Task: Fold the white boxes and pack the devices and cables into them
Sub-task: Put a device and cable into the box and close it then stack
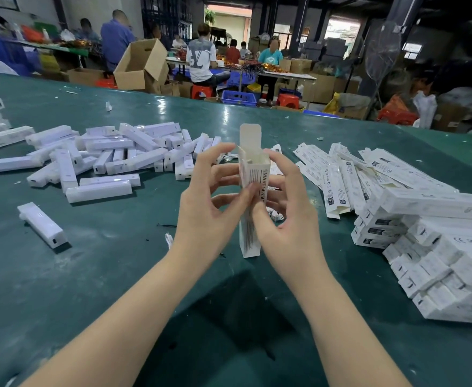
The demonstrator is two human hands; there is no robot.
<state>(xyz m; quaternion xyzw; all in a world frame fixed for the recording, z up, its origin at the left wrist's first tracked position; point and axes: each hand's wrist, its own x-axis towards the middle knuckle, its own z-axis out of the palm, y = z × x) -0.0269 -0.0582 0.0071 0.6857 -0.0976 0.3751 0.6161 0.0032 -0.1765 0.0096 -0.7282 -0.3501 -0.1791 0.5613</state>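
2 hands, left hand (201, 202) and right hand (282, 208), grip 1 upright white box (253, 174).

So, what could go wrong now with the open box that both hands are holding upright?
The tall white cardboard box is pinched by the left hand and right hand; squeezing could crease its thin walls. Its raised top flap may bend. The box bottom rests near paper scraps, which could slip inside.

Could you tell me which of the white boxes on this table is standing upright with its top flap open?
It is the box held between the left hand and right hand; the other boxes lie flat or stacked at the right.
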